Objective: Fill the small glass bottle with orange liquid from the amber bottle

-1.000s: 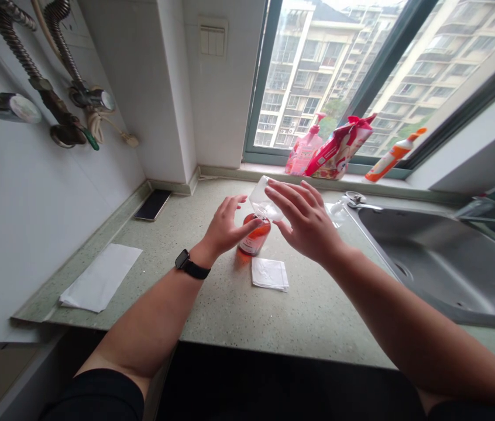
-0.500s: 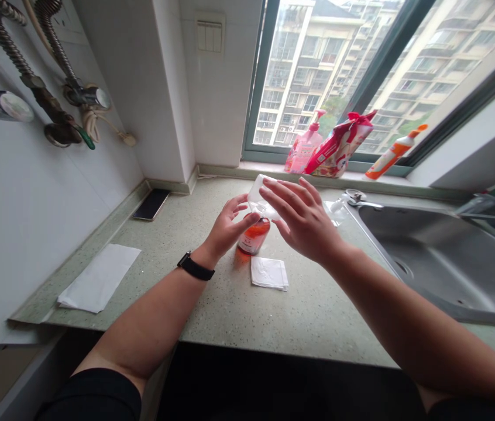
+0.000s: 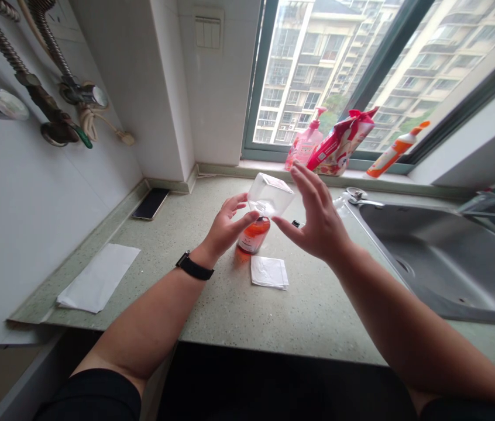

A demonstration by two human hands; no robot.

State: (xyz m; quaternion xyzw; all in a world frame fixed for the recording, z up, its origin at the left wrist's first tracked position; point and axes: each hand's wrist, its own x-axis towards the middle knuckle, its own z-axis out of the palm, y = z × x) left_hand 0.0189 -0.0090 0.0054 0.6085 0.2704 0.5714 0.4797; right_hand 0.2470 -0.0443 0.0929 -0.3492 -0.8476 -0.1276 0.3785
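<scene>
A bottle of orange-red liquid [image 3: 254, 235] with a white label stands on the counter. Over its top a clear, square-bodied container [image 3: 272, 194] is upside down and tilted to the right, neck downward. My left hand [image 3: 229, 227] is at the left of where the two necks meet, thumb against the joint and fingers curved behind it. My right hand [image 3: 320, 219] is on the other side, fingers spread and raised, its thumb tip close to the clear container's lower edge. Just in front of the bottle lies a folded white tissue [image 3: 269, 272].
A phone [image 3: 151, 204] and white paper [image 3: 99, 278] lie at the left. The sink [image 3: 444, 251] is at the right. A pink pump bottle [image 3: 305, 146], red bag [image 3: 341, 146] and orange-white bottle [image 3: 391, 155] stand on the windowsill. A small black item [image 3: 295, 223] sits behind my right thumb.
My right hand has moved right and turned upward, away from the clear container, which now shows more fully. My left hand and the orange-red bottle have hardly moved.
</scene>
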